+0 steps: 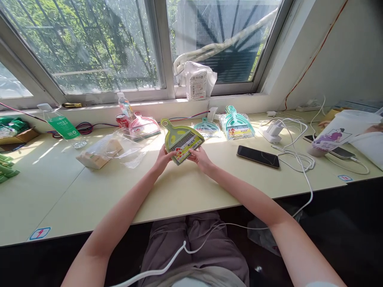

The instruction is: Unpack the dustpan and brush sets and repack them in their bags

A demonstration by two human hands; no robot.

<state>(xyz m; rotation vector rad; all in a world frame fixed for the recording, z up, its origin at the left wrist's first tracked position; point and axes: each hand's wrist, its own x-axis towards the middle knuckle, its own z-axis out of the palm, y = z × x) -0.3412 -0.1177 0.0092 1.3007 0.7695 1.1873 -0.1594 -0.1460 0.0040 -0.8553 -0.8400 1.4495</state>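
Observation:
A yellow-green dustpan and brush set point(182, 140) with a printed label is held tilted above the table, its looped handle at the upper left. My left hand point(164, 158) grips its lower left edge, the thumb on the label. On the lower right edge, my right hand point(201, 158) holds it with fingers closed. Behind it stand a pink dustpan set point(144, 126) at the left, a small teal set point(207, 127) and a stack of teal sets point(237, 124) at the right.
A black phone point(257, 156), a white charger with tangled cables point(273, 131) and a plastic cup point(330, 131) lie right. At left are a wrapped block point(100, 153), a green-labelled bottle point(64, 126) and a red can point(122, 120). The table's front edge point(185, 215) is near my lap.

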